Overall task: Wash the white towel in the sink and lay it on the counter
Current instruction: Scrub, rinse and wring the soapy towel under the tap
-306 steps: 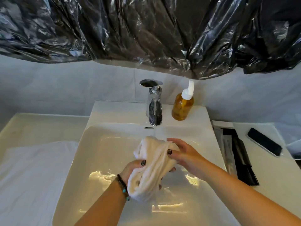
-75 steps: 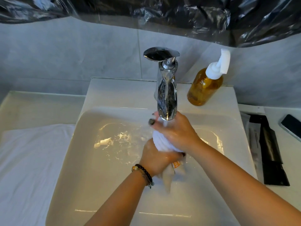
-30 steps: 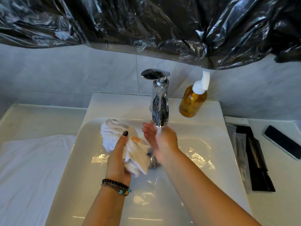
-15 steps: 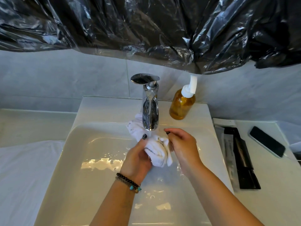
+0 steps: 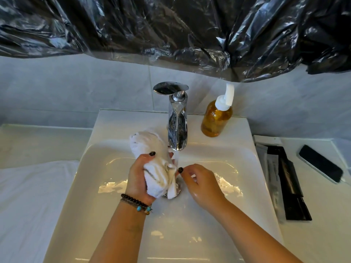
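The white towel [image 5: 152, 160] is bunched into a thick wet roll over the white sink [image 5: 106, 205]. My left hand [image 5: 137, 179] grips its middle, with one end sticking up to the left of the chrome faucet [image 5: 177, 128] and the other hanging over the drain. A thin stream of water runs from the spout beside the towel. My right hand [image 5: 201, 184] hovers just right of the towel with its fingers curled; a fingertip is at the towel's lower edge, and I cannot tell whether it pinches the cloth.
An amber soap pump bottle [image 5: 216, 118] stands right of the faucet. A white cloth [image 5: 28, 196] covers the counter on the left. Black packets [image 5: 284, 177] and a dark phone [image 5: 321, 163] lie on the right counter. Black plastic sheeting [image 5: 171, 31] hangs overhead.
My left hand has shifted the towel left of the water stream and turned it more upright. My right hand has come down from the towel's top to its lower edge.
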Tool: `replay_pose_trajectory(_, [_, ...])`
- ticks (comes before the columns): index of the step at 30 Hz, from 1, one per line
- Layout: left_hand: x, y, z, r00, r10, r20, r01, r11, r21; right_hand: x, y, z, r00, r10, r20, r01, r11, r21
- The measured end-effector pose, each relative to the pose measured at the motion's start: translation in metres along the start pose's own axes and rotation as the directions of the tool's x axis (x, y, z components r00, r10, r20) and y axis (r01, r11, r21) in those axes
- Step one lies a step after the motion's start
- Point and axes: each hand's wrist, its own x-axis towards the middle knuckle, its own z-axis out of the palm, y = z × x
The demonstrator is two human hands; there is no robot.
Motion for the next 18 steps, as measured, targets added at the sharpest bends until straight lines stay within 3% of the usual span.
replay_pose_trajectory(3, [0.005,0.005,-0.010,0.986,-0.030,0.166,0.021,0.998,0.056,0.003,0.006,0.011,0.996,-0.048,-0.071,0.044,0.998,-0.048])
replay_pose_trajectory(5, [0.011,0.006,-0.015,0.990,0.076,0.115,-0.105,0.959,0.263,0.002,0.009,0.014,0.994,-0.023,-0.107,0.020,0.999,-0.027])
replay_pose_trajectory(8, [0.010,0.006,-0.023,0.964,0.264,0.030,-0.240,0.817,0.524,-0.002,0.014,0.013,0.989,-0.026,-0.149,0.023,1.000,-0.021])
replay_pose_trajectory(12, [0.009,0.005,-0.041,0.959,0.285,-0.011,-0.246,0.847,0.472,-0.010,0.016,0.023,0.979,-0.197,0.044,0.202,0.945,-0.256])
replay_pose_trajectory(13, [0.009,0.005,-0.044,0.961,0.276,-0.009,-0.239,0.850,0.470,-0.010,0.016,0.028,0.975,-0.214,0.055,0.221,0.943,-0.248])
replay_pose_trajectory(14, [0.008,0.006,-0.046,0.963,0.269,-0.005,-0.234,0.845,0.480,-0.010,0.015,0.031,0.984,-0.176,0.027,0.178,0.969,-0.171])
replay_pose_trajectory(16, [0.005,0.005,-0.048,0.969,0.245,0.024,-0.224,0.836,0.500,-0.005,0.004,0.030,0.997,0.044,-0.063,-0.032,0.984,0.177])
replay_pose_trajectory(18, [0.004,0.001,-0.047,0.977,0.209,0.051,-0.208,0.855,0.475,0.003,-0.010,0.026,0.973,0.229,0.011,-0.201,0.828,0.523])
